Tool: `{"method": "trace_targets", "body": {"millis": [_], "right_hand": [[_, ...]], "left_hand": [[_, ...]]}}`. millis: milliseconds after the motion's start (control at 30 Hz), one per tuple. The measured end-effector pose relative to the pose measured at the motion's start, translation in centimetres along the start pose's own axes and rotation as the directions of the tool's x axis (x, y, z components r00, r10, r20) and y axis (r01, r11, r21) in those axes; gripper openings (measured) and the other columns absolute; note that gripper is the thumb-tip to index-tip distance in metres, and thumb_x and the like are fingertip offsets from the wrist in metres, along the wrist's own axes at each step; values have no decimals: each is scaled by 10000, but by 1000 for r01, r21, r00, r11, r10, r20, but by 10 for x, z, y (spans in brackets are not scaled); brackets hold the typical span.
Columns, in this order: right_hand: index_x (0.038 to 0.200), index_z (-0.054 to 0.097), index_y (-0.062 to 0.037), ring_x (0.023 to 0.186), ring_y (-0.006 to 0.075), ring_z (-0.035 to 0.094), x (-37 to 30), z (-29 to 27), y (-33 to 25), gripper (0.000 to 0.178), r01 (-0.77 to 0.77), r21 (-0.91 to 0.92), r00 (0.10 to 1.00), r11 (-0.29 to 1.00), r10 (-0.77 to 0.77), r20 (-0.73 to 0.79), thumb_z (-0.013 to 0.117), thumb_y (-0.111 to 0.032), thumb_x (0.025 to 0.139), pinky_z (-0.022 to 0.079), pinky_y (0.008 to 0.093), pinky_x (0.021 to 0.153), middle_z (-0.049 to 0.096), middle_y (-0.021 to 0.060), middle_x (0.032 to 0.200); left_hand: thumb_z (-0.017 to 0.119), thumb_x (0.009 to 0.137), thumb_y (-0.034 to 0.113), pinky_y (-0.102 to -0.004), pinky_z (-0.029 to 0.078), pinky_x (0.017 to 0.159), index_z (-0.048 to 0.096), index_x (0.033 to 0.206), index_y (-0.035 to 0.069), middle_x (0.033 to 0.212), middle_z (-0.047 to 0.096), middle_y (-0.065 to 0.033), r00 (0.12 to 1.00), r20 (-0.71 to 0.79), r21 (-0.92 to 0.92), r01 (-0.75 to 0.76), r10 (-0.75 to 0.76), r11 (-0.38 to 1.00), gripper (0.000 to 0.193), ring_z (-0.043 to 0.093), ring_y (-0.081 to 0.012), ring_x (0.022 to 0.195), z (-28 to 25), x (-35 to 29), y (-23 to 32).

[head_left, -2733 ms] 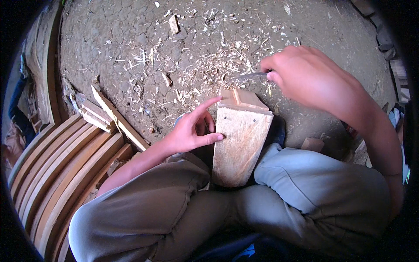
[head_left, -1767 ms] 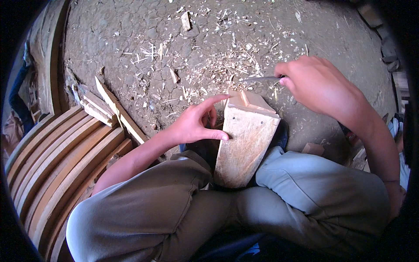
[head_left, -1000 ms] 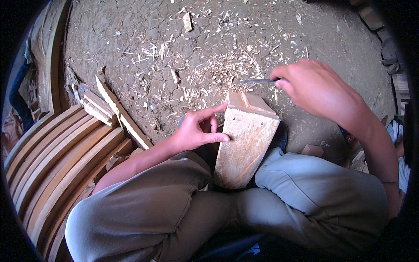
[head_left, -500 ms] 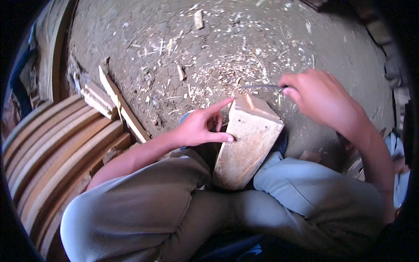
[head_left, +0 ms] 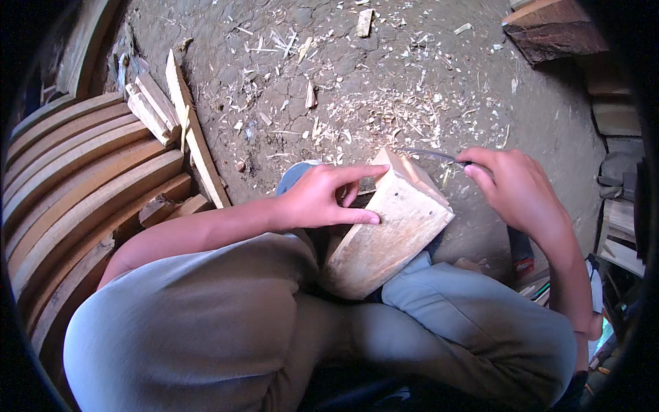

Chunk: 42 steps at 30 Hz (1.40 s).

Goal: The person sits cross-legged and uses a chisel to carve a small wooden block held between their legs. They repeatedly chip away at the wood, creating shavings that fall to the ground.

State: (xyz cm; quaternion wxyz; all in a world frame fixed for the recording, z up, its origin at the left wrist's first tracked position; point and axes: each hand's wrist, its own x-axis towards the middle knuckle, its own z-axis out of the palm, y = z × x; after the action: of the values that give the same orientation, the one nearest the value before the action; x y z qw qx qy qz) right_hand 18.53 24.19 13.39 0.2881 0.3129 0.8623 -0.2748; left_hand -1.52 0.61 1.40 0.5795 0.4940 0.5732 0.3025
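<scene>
A pale wooden block (head_left: pixel 395 230) with two dark holes in its face stands tilted between my knees. Its upper end has freshly cut surfaces and a notch-like edge. My left hand (head_left: pixel 317 198) grips its left edge, with the index finger stretched over the upper corner and the thumb pressed on the face. In my right hand (head_left: pixel 518 184) is a thin curved carving knife (head_left: pixel 429 152); the fingers close round its handle, which they hide. The blade reaches left, just over the block's upper end; whether it touches the wood I cannot tell.
Curved wooden pieces (head_left: pixel 103 168) are stacked at the left, beside split sticks (head_left: pixel 152 106) and a long pointed offcut (head_left: pixel 194 141). Wood shavings (head_left: pixel 384 110) litter the earth floor ahead. At the far right lie a dark-edged timber (head_left: pixel 552 31) and more blocks.
My right hand with the knife has come slightly right and nearer to me, and its blade shows more clearly. The block's top leans further right. The view has shifted, showing timber at the far right.
</scene>
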Motion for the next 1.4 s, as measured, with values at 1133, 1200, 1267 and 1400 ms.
{"method": "trace_targets", "body": {"millis": [1133, 1200, 1267, 1400], "right_hand": [[920, 730, -75, 889, 322, 670, 10, -53, -79, 81, 480, -449, 832, 753, -554, -40, 687, -119, 868, 513, 425, 827, 686, 116, 854], [947, 707, -66, 911, 340, 652, 9, -52, -84, 118, 467, -469, 850, 750, -527, 4, 660, -133, 863, 501, 431, 831, 676, 128, 885], [973, 684, -56, 933, 358, 635, 10, -49, -89, 156, 438, -508, 883, 742, -461, 88, 632, -148, 858, 489, 437, 836, 666, 139, 915], [1026, 637, -37, 977, 394, 601, 29, -29, -103, 234, 392, -540, 904, 745, -202, 377, 578, -178, 849, 466, 450, 845, 645, 163, 976]], "left_hand": [[797, 929, 295, -335, 467, 502, 624, 1434, 95, 562, 623, -63, 979, -58, 17, -192, 193, 981, 570, 599, -172, 467, 22, -33, -21], [765, 942, 394, -363, 498, 543, 645, 1419, 144, 585, 639, -62, 988, -44, -9, -145, 145, 989, 552, 633, -230, 497, 22, -31, -21], [766, 942, 391, -363, 497, 542, 647, 1416, 142, 583, 636, -63, 986, -40, -8, -161, 160, 987, 549, 630, -230, 494, 21, -29, -20], [814, 921, 242, -320, 449, 482, 599, 1451, 63, 551, 612, -66, 967, -73, 16, -245, 246, 969, 599, 569, -139, 448, 22, -30, -21]]}}
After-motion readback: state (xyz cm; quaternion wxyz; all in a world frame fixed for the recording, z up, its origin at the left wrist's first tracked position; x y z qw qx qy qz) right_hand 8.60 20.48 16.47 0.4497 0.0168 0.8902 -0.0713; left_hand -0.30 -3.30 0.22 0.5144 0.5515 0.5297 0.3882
